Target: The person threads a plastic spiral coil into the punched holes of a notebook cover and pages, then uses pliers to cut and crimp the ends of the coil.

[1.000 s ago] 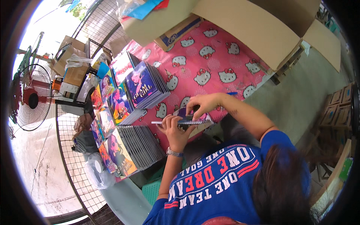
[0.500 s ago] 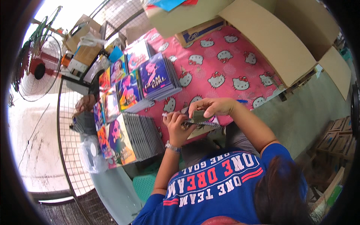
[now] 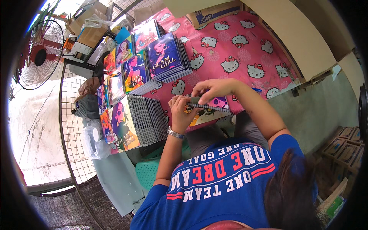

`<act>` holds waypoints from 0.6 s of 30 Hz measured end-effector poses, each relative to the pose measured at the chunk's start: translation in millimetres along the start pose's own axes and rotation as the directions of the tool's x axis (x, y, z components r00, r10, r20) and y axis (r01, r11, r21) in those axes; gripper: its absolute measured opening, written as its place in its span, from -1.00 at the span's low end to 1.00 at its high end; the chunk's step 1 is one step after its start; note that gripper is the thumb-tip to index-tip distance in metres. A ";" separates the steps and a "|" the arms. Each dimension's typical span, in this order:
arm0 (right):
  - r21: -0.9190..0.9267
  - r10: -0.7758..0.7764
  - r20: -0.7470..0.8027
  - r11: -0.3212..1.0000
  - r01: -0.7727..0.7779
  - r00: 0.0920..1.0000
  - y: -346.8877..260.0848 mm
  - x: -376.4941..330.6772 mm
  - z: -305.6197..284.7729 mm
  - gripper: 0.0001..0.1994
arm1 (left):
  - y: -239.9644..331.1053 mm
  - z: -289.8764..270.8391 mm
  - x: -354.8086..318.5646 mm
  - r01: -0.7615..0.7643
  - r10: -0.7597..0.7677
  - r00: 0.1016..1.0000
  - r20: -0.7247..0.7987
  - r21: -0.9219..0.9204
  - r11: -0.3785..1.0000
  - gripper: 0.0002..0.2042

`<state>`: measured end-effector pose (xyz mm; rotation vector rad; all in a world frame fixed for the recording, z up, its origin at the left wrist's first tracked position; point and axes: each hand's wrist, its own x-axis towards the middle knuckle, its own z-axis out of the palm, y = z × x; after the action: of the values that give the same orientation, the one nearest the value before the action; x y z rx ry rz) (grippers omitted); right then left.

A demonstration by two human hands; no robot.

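Since a moment ago the view has swung, so the stacks sit higher and nearer; the hands have stayed on the same spiral notebook. It lies at the near edge of the table, which is covered in pink cat-print cloth. The left hand grips its left end from below, and the right hand pinches its spine from above. Stacks of bright-covered notebooks fill the left edge, and a standing fan is beyond.
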<state>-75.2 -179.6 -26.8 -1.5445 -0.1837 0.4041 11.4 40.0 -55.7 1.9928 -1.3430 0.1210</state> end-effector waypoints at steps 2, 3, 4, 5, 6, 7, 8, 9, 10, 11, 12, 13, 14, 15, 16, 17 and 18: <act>0.143 -0.063 0.012 0.988 0.061 0.998 4.4 3.1 -0.7 -0.57 | -1.7 0.1 -2.1 0.011 -0.011 1.000 -0.010 -0.020 1.000 -0.57; 0.214 -0.094 0.014 0.973 0.089 0.995 5.5 3.9 -0.6 -0.57 | -2.6 -0.3 -0.9 0.013 -0.013 1.000 -0.006 -0.024 1.000 -0.58; 0.517 -0.232 0.079 0.841 0.159 0.970 7.1 5.0 2.9 -0.57 | -4.1 -0.8 1.5 0.016 -0.016 1.000 -0.003 -0.028 0.999 -0.58; 0.281 -0.127 0.066 0.954 0.103 0.990 8.3 8.4 0.5 -0.58 | -4.2 -1.9 2.7 0.019 -0.019 1.000 0.002 -0.031 0.999 -0.58; 0.029 -0.026 0.027 0.999 0.025 0.999 10.4 13.1 -5.1 -0.58 | -5.1 -3.1 1.3 0.026 -0.027 1.000 -0.010 -0.050 0.998 -0.59; -0.220 0.062 -0.037 0.973 -0.069 0.997 12.4 14.8 -8.0 -0.59 | -6.8 -4.5 -1.2 0.032 -0.034 0.999 -0.023 -0.069 0.997 -0.60; -0.352 -0.003 -0.081 0.936 -0.026 0.997 10.6 11.7 -8.0 -0.59 | -10.6 -6.3 -1.5 0.036 -0.039 0.998 -0.041 -0.087 0.996 -0.60; -0.060 -0.055 -0.002 0.997 0.054 0.999 10.0 12.3 -6.6 -0.59 | -16.0 -8.2 -1.0 0.049 -0.051 0.998 -0.028 -0.088 0.995 -0.61; 0.241 -0.126 0.058 0.964 0.109 0.990 9.3 13.5 -4.9 -0.59 | -22.3 -9.9 -0.3 0.062 -0.064 0.998 -0.016 -0.089 0.994 -0.61; 0.529 -0.210 0.093 0.838 0.131 0.973 10.8 13.8 -1.3 -0.59 | -25.3 -10.1 -2.6 0.080 -0.080 0.997 0.004 -0.091 0.993 -0.62; 0.312 -0.113 0.144 0.948 0.063 0.983 13.3 21.1 -7.4 -0.61 | -26.7 -8.7 -2.6 0.102 -0.098 0.995 0.033 -0.147 0.984 -0.66; 0.226 -0.081 0.115 0.973 0.054 0.990 16.6 20.0 -6.4 -0.62 | -28.8 -5.5 -7.7 0.191 -0.173 0.981 0.089 -0.268 0.944 -0.68; 0.130 -0.058 0.087 0.990 0.046 0.995 13.8 21.1 -7.2 -0.62 | -31.1 -3.8 -9.5 0.274 -0.236 0.961 0.145 -0.374 0.886 -0.69; 0.034 -0.037 0.056 0.999 0.035 0.998 11.0 22.0 -7.7 -0.63 | -34.1 -2.9 -10.8 0.355 -0.291 0.934 0.207 -0.470 0.808 -0.70; 0.508 -0.189 0.117 0.855 0.105 0.975 9.9 17.9 -4.6 -0.61 | -38.5 -2.4 -10.7 0.362 -0.290 0.932 0.218 -0.531 0.766 -0.71; 0.363 -0.127 0.115 0.929 0.078 0.985 10.8 17.8 -5.2 -0.61 | -38.6 -0.6 -10.5 0.374 -0.291 0.927 0.235 -0.591 0.715 -0.73; 0.208 -0.066 0.104 0.977 0.043 0.992 11.3 18.7 -7.0 -0.61 | -38.4 0.8 -11.1 0.385 -0.291 0.923 0.253 -0.646 0.659 -0.74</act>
<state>-56.9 -179.6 -40.8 -1.3122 -0.2618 0.4508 38.4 55.6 -80.7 1.5601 -0.8612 -0.6190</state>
